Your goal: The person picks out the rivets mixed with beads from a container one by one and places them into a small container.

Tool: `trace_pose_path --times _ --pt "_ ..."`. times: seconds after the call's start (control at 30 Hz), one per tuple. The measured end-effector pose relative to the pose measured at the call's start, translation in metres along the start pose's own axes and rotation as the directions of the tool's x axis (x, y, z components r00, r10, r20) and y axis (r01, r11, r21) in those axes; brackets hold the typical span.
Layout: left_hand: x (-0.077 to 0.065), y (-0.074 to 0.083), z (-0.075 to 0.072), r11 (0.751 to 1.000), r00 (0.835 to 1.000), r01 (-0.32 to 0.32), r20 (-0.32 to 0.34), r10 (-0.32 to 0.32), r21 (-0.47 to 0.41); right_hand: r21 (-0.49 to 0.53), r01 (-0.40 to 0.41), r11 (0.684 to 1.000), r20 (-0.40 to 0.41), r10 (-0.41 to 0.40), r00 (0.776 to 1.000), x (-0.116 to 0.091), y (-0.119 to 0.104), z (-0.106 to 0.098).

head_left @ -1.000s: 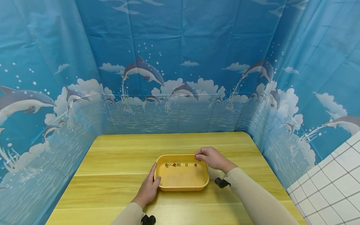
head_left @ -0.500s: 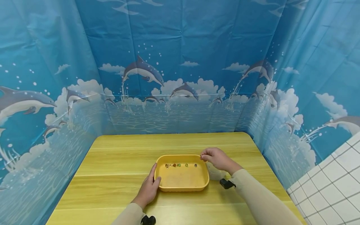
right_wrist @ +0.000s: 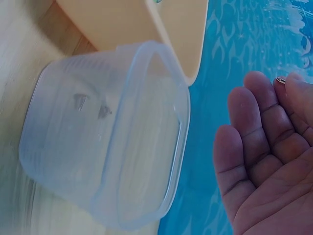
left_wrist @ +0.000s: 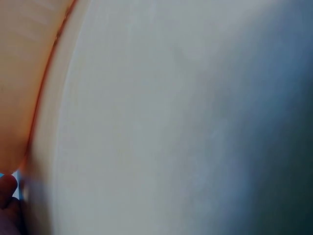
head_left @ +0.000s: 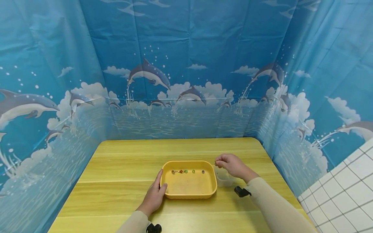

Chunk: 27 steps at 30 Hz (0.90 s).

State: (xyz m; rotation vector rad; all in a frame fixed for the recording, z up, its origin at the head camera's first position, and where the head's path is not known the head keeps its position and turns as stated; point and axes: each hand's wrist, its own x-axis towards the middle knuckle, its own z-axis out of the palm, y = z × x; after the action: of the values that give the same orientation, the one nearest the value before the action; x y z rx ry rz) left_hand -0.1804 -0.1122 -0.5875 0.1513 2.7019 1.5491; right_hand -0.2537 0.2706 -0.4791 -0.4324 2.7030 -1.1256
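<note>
"Head view: which hand lies nearer the clear box?"

"The right hand, at the box's far side. Its thumb and forefinger pinch a small metal piece, right of the yellow tray; the piece is too small for its long axis to be read."

"And the left hand?"

"Fingers straight, thumb spread, resting against the tray's left side. The tray's long axis runs left to right; the box stands just beside its right end."

"Counts?"

"One tray, one box, one pinched piece. Five coloured beads line the tray's far side, with gold bits too fine to number. Two dark marks show through the box wall, nature unclear."
</note>
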Motion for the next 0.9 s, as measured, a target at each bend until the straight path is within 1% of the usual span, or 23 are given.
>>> trace_pose_path --times 0.23,0.47,0.63,0.9 --pt "0.000 0.000 0.000 1.000 1.000 -0.002 0.002 0.002 0.004 0.010 -0.015 1.000 -0.013 0.015 1.000 -0.006 0.008 -0.006" --pt "0.000 0.000 0.000 1.000 1.000 -0.013 -0.004 0.013 0.010 -0.001 -0.032 0.999 -0.025 0.032 0.999 -0.010 0.016 -0.010" --pt "0.000 0.000 0.000 1.000 1.000 -0.012 -0.004 0.013 0.010 0.004 -0.032 0.999 -0.024 0.032 0.999 -0.013 0.022 -0.012" --pt "-0.001 -0.001 0.000 1.000 1.000 -0.010 0.000 0.010 0.012 -0.003 -0.053 0.999 -0.029 0.053 0.998 -0.017 0.026 -0.015"
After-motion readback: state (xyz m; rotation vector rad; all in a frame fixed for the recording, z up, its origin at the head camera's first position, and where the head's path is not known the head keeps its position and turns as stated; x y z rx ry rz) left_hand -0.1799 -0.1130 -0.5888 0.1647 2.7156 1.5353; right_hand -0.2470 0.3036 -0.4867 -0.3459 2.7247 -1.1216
